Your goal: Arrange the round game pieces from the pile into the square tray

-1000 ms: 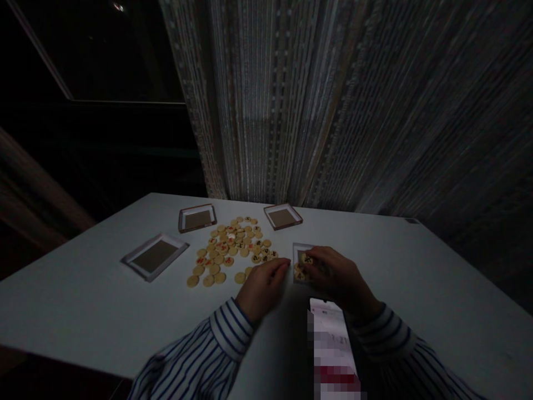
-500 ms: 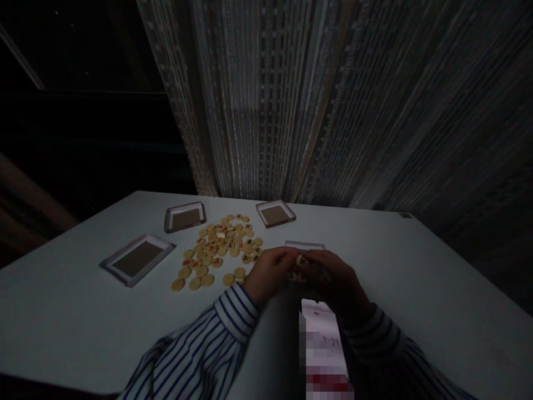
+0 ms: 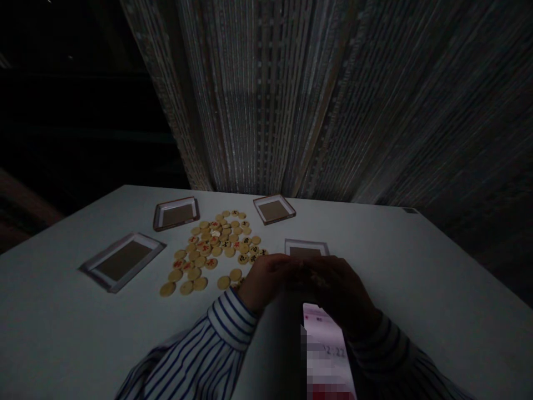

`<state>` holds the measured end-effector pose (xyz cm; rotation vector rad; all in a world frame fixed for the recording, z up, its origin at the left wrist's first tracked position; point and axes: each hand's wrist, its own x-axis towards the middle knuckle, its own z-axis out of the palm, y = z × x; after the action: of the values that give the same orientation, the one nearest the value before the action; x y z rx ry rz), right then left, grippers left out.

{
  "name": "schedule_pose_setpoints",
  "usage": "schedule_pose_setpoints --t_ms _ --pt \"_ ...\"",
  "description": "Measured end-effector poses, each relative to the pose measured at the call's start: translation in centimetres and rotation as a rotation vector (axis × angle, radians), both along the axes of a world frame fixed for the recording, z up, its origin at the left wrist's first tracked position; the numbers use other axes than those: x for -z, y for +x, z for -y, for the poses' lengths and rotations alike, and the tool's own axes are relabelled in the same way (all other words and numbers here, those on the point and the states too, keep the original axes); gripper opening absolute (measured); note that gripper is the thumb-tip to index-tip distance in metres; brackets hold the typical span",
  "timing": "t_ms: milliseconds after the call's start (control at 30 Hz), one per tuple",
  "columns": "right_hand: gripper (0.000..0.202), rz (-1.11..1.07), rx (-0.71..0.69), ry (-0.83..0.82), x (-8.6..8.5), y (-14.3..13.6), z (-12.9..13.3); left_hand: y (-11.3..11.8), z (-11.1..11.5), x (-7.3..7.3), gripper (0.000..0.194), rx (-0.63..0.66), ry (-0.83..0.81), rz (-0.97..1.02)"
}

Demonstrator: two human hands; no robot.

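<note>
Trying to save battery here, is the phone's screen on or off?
On: the phone glows pale pink, with digits showing, though part of it is pixelated.

The scene is dim. The phone [image 3: 331,344] glows brightest, part of its screen broken into coarse blocks, with a deep shadow just left of it. Beyond the phone, the surface [image 3: 400,278] looks dull grey and the curtain [image 3: 250,111] murky, its strands stretched and smeared toward the upper right edge.

Round tan game pieces [image 3: 211,263], some marked red or black, loosely spread left of centre, shallow pale-rimmed box [image 3: 306,252], lower centre, partly hidden.
</note>
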<state>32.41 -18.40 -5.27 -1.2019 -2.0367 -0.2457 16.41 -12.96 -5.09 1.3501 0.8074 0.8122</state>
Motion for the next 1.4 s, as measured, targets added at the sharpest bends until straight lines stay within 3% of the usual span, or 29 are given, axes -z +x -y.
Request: schedule_pose_setpoints --t_ms 233,667,1033,1400 --pt "0.02 0.058 -0.021 0.094 0.08 -0.03 -0.04 -0.2 -0.04 -0.25 0.015 0.039 0.007 -0.01" --pt "0.023 0.062 -0.035 0.095 0.1 -0.11 0.14 -0.18 -0.34 0.38 0.014 -0.09 0.05 -0.038" --pt "0.021 0.104 -0.023 0.136 0.45 0.06 0.08 -0.23 -0.04 -0.17 0.018 -0.018 0.086 -0.032" --pt "0.023 -0.068 -0.068 0.019 0.28 -0.06 0.26 -0.12 -0.35 0.37 0.016 -0.103 0.073 -0.014"
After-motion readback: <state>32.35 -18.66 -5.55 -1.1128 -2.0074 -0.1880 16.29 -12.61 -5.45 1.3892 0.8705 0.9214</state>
